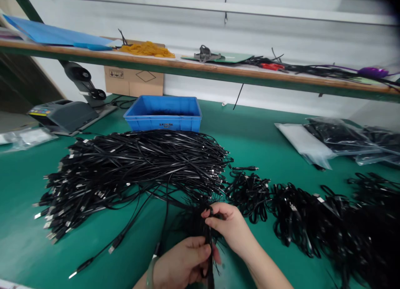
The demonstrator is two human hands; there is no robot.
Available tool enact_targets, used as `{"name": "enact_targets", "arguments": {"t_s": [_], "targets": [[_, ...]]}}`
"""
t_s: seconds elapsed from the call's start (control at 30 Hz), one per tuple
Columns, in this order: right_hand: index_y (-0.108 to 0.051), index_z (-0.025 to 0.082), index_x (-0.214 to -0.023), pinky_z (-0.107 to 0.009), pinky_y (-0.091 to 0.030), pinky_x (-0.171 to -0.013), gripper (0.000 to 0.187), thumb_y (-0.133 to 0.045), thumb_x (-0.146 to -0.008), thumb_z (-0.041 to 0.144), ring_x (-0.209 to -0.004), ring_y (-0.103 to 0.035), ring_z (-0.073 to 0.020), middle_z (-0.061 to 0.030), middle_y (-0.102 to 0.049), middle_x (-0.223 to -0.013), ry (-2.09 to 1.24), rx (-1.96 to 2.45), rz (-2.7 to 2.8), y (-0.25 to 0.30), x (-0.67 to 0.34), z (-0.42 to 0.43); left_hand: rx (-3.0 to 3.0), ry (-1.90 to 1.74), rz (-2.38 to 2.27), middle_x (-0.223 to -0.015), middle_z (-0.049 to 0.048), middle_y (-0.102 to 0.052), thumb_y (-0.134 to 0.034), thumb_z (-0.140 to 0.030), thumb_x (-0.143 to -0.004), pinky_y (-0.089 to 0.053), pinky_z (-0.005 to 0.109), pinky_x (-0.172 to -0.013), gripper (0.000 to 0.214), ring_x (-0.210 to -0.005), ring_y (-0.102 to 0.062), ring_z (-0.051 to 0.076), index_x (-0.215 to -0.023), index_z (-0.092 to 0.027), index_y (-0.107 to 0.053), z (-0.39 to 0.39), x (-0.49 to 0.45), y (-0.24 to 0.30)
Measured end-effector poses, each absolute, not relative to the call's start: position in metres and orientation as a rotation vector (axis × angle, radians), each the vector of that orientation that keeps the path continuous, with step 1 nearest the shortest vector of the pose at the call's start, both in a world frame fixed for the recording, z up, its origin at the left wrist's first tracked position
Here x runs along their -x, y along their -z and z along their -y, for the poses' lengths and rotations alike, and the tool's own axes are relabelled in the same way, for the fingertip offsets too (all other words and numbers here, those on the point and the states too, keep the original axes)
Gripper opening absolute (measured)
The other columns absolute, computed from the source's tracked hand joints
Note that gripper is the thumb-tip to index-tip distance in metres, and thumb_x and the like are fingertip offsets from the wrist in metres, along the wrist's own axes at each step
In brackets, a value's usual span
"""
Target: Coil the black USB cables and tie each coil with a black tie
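Left hand (183, 260) and right hand (228, 224) are both grasping a folded black cable (208, 235) over the green worktop (250, 132) — the right pinching its far end — while a cable pile (146, 155) is lying beyond.

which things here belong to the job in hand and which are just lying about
Likely the job: held black cable, loose cable pile, dark strands, coiled cables
Likely just lying about: yellow bands, blue sheet, cardboard box, red-handled tool
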State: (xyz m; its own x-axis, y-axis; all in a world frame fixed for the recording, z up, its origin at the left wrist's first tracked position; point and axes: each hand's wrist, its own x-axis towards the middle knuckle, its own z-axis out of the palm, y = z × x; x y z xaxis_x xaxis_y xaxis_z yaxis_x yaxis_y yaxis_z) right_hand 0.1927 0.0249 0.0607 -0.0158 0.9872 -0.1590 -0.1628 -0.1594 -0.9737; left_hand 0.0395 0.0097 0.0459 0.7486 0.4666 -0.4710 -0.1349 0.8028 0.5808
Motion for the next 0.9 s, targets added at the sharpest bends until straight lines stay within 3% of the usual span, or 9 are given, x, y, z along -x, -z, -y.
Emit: {"name": "enact_targets", "arguments": {"t_s": [0.07, 0.2, 0.3, 0.4, 0.53, 0.67, 0.73, 0.8, 0.9], "targets": [[-0.065, 0.018, -0.073, -0.032, -0.046, -0.074, 0.009, -0.067, -0.068, 0.026, -0.078, -0.06, -0.0185, -0.004, -0.068, -0.081, -1.26, 1.313, 1.204, -0.056, -0.195, -0.028, -0.602, -0.416, -0.738, -0.063, -0.0004, -0.053, -0.072, -0.047, -0.062, -0.044, 0.026, -0.059, 0.037, -0.058, -0.051, 0.011, -0.066, -0.013, -0.059, -0.011, -0.039, -0.043], [-0.065, 0.017, -0.083, -0.032, -0.044, -0.079, 0.014, -0.052, -0.081, 0.019, -0.084, -0.057, -0.019, -0.0057, -0.064, -0.086, -0.888, 1.583, 1.573, -0.045, -0.206, -0.036, -0.605, -0.562, -0.899, -0.074, 0.0027, -0.061, -0.066, -0.048, -0.067, -0.046, 0.029, -0.067, 0.036, -0.074, -0.057, 0.015, -0.069, -0.015, -0.053, -0.022, -0.026, -0.045], [-0.067, 0.018, -0.086, -0.033, -0.042, -0.082, 0.018, -0.051, -0.081, 0.013, -0.089, -0.053, -0.0207, -0.0064, -0.062, -0.088, -0.613, 1.728, 1.855, -0.034, -0.203, -0.041, -0.553, -0.609, -0.982, -0.056, -0.0054, -0.053, -0.062, -0.05, -0.069, -0.045, 0.025, -0.054, 0.035, -0.05, -0.049, 0.009, -0.071, -0.019, -0.046, -0.028, -0.018, -0.048], [-0.066, 0.022, -0.097, -0.034, -0.042, -0.079, 0.025, -0.052, -0.08, 0.011, -0.093, -0.05, -0.0232, -0.0074, -0.06, -0.093, -0.403, 1.842, 2.016, -0.026, -0.192, -0.044, -0.542, -0.613, -1.045, -0.047, -0.0109, -0.04, -0.063, -0.052, -0.066, -0.023, 0.016, -0.036, 0.038, -0.037, -0.029, 0.003, -0.071, -0.02, -0.043, -0.03, -0.017, -0.048], [-0.064, 0.022, -0.084, -0.035, -0.042, -0.076, 0.019, -0.049, -0.082, 0.01, -0.088, -0.049, -0.023, -0.0074, -0.058, -0.089, -0.27, 1.941, 2.092, -0.026, -0.186, -0.046, -0.524, -0.564, -1.056, -0.045, -0.0126, -0.033, -0.063, -0.054, -0.063, -0.005, 0.017, -0.037, 0.041, -0.036, -0.018, 0.001, -0.07, -0.02, -0.04, -0.031, -0.017, -0.048], [-0.06, 0.02, -0.074, -0.035, -0.041, -0.078, 0.019, -0.047, -0.082, 0.009, -0.087, -0.049, -0.0215, -0.0062, -0.058, -0.086, -0.379, 1.827, 1.967, -0.041, -0.193, -0.042, -0.598, -0.578, -1.106, -0.047, -0.0117, -0.033, -0.059, -0.053, -0.066, -0.006, 0.018, -0.039, 0.038, -0.036, -0.018, 0.002, -0.073, -0.019, -0.044, -0.033, -0.017, -0.044], [-0.059, 0.02, -0.072, -0.033, -0.042, -0.076, 0.016, -0.048, -0.081, 0.012, -0.083, -0.051, -0.0192, -0.0048, -0.057, -0.081, -0.606, 1.688, 1.773, -0.049, -0.193, -0.039, -0.689, -0.59, -1.19, -0.05, -0.0093, -0.039, -0.056, -0.051, -0.07, -0.011, 0.017, -0.04, 0.033, -0.039, -0.027, 0.005, -0.077, -0.019, -0.048, -0.033, -0.019, -0.04], [-0.058, 0.02, -0.08, -0.028, -0.043, -0.064, 0.005, -0.055, -0.076, 0.019, -0.069, -0.052, -0.0152, -0.0006, -0.055, -0.07, -0.977, 1.522, 1.462, -0.052, -0.187, -0.034, -0.839, -0.609, -1.263, -0.056, -0.0054, -0.046, -0.052, -0.046, -0.074, -0.023, 0.019, -0.043, 0.027, -0.046, -0.039, 0.009, -0.08, -0.019, -0.051, -0.033, -0.024, -0.037], [-0.048, 0.02, -0.107, -0.019, -0.032, -0.041, 0.051, -0.068, -0.061, 0.029, -0.042, -0.042, -0.0085, 0.009, -0.046, -0.053, -1.451, 1.347, 0.976, -0.043, -0.171, -0.03, -1.201, -0.678, -1.314, -0.069, 0.0021, -0.058, -0.05, -0.034, -0.076, -0.038, 0.028, -0.062, 0.015, -0.065, -0.052, 0.018, -0.078, -0.02, -0.057, -0.03, -0.033, -0.04]]}}
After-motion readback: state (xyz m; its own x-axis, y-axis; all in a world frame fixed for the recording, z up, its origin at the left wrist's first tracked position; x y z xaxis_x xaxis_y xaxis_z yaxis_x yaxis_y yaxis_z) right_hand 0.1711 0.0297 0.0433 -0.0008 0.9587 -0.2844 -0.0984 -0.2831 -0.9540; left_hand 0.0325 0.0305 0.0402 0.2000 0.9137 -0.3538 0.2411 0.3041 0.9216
